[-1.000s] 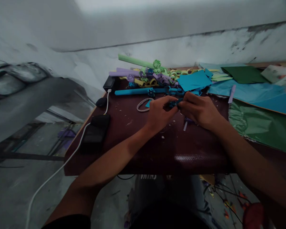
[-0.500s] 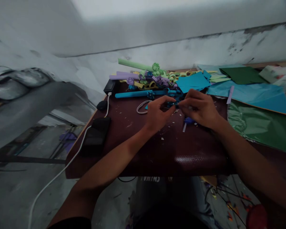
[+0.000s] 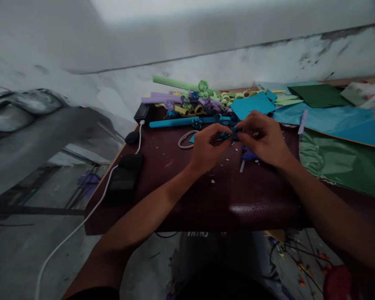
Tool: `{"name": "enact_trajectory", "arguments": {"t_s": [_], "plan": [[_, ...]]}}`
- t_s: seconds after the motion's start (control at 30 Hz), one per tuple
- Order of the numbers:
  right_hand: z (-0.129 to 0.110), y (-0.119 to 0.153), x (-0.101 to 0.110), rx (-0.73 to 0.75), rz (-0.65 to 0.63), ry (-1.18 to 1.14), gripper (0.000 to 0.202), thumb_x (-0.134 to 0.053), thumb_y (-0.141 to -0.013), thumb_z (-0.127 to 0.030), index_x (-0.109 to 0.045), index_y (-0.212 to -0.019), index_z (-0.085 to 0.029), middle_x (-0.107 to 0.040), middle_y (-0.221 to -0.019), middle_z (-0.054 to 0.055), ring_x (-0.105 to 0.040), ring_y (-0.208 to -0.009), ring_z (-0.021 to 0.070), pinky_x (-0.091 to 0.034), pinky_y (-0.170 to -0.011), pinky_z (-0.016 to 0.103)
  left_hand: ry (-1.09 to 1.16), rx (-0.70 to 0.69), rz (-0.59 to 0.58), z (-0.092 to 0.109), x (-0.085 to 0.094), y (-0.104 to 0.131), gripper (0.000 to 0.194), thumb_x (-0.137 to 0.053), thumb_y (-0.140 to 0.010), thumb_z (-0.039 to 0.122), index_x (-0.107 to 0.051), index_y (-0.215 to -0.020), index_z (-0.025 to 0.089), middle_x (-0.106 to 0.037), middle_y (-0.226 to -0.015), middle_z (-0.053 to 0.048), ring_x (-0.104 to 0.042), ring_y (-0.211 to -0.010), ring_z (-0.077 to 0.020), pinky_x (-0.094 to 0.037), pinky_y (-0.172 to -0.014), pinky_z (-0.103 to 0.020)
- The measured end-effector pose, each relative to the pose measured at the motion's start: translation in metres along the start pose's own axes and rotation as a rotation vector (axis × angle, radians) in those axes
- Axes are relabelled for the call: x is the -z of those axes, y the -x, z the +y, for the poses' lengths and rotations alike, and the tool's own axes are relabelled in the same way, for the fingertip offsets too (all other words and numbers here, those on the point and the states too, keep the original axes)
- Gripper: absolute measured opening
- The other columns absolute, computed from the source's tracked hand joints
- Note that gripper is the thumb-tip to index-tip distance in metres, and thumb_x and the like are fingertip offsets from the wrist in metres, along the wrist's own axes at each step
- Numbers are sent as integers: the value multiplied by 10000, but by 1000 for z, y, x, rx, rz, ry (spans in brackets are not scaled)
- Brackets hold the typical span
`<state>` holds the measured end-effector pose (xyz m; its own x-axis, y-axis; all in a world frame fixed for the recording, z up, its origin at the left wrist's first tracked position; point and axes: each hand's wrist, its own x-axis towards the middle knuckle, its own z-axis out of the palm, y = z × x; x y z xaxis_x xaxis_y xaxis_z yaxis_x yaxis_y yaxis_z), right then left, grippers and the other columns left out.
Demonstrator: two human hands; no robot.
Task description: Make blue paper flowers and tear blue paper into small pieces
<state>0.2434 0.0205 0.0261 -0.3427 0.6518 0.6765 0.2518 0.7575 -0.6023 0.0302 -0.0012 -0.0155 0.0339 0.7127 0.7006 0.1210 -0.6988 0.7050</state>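
Between my two hands is a small blue paper piece point(image 3: 234, 134), partly covered by fingertips. My left hand point(image 3: 208, 146) pinches its left side with thumb and forefinger. On its right side, my right hand point(image 3: 262, 139) is closed on the same piece. Under the right hand lies a purple tool point(image 3: 248, 154), half hidden, with a pale stick at its near end. Behind the hands a rolled blue paper tube point(image 3: 175, 123) lies beside a dark blue paper flower point(image 3: 196, 122). A pale looped band point(image 3: 185, 140) rests left of my left hand.
Green and purple paper rolls point(image 3: 175, 82), curled strips and blue sheets point(image 3: 253, 106) lie along the back. Green wrapping point(image 3: 340, 164) covers the right side. A black box point(image 3: 126, 173) with a white cable sits at the left edge of the dark red table point(image 3: 187, 200).
The fingers of my right hand have shifted and its thumb now shows lower, against the blue piece. More of the blue piece and of the purple tool is visible.
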Motion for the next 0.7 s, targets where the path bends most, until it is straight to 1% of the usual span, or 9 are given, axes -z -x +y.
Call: {"name": "enact_trajectory", "arguments": {"t_s": [0.1,0.2,0.23,0.33,0.4,0.47,0.53,0.6,0.7], "plan": [[0,0,1,7,-6,10,212,-810,-894,-229,-848,-1100,-263,-653,-944,22,-574,-734,161,-440,-623,317,19,31,-13,-2,-1,2,108,-873,-974,228,-836,-1075,218,-816,-1010,-28,-760,-853,-132,-602,-721,-207],[-1,1,2,49,3,38,195,-790,-937,-256,-879,-1110,-271,-663,-949,33,-585,-749,174,-449,-633,331,15,49,-21,-1,-1,3,126,-872,-984,259,-826,-1090,209,-819,-1030,-35,-785,-891,-138,-636,-758,-209],[-2,1,2,71,11,58,172,-789,-952,-267,-886,-1094,-274,-672,-954,39,-586,-754,180,-456,-644,343,12,49,-19,-1,-1,3,158,-876,-988,275,-821,-1120,209,-827,-1055,-37,-799,-919,-142,-652,-784,-216],[-4,1,3,140,41,139,106,-816,-976,-302,-893,-1045,-281,-704,-958,55,-580,-753,197,-481,-681,385,-7,42,-8,1,0,1,326,-894,-994,331,-807,-1290,225,-859,-1180,-55,-841,-1059,-175,-694,-873,-252],[-4,1,4,159,46,184,79,-830,-988,-320,-892,-1025,-286,-714,-946,59,-581,-748,207,-490,-688,402,-29,21,-4,1,0,0,349,-890,-1001,345,-821,-1322,227,-875,-1236,-73,-851,-1118,-198,-704,-896,-273],[-4,0,5,165,34,204,78,-824,-1006,-329,-891,-1017,-291,-713,-940,60,-595,-751,214,-494,-683,408,-56,-2,-1,0,1,0,282,-883,-1010,343,-857,-1260,216,-887,-1226,-84,-859,-1104,-208,-704,-898,-283],[-5,0,6,185,26,206,83,-818,-1017,-323,-895,-1020,-294,-710,-943,60,-615,-759,217,-498,-690,413,-67,-14,3,-1,1,0,246,-884,-1011,335,-877,-1225,214,-898,-1189,-78,-866,-1049,-201,-697,-874,-278],[-6,0,6,212,34,200,74,-826,-1015,-313,-898,-1023,-294,-705,-943,57,-632,-767,217,-498,-705,416,-68,-22,9,-2,2,1,249,-886,-1013,326,-886,-1241,227,-907,-1169,-64,-867,-998,-189,-687,-838,-268],[-9,-1,6,216,53,183,55,-840,-1001,-297,-892,-1012,-285,-693,-926,49,-635,-761,209,-483,-710,409,-78,-42,19,-4,3,2,270,-892,-1011,305,-892,-1275,247,-914,-1197,-58,-872,-1008,-193,-688,-845,-280]]}}
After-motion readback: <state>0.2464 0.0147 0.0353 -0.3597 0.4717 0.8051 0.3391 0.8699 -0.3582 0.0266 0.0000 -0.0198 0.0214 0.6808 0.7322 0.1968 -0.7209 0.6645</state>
